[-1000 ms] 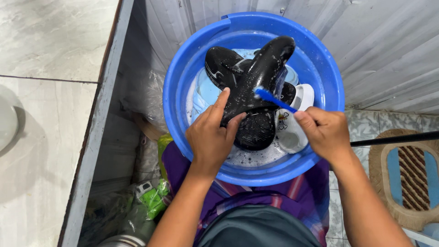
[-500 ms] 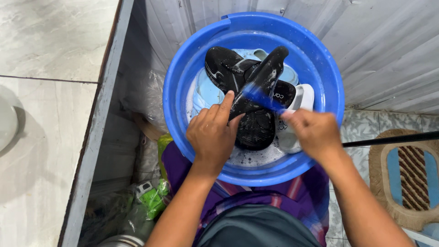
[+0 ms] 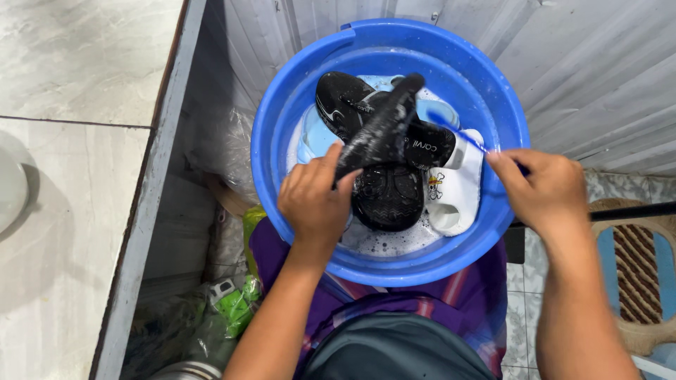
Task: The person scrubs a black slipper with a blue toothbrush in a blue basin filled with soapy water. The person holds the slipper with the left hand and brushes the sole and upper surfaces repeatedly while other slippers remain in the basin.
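Beside corrugated wall, over the blue tub, my left hand clamped a black shoe slanting up-right, while my right hand, closed on the brush, sat to its right.

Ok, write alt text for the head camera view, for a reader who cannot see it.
Seen from above, a person's left hand holds a wet black shoe tilted over a blue basin of soapy water, while the right hand holds a blue brush beside it. More black shoes and a white slipper lie in the basin.
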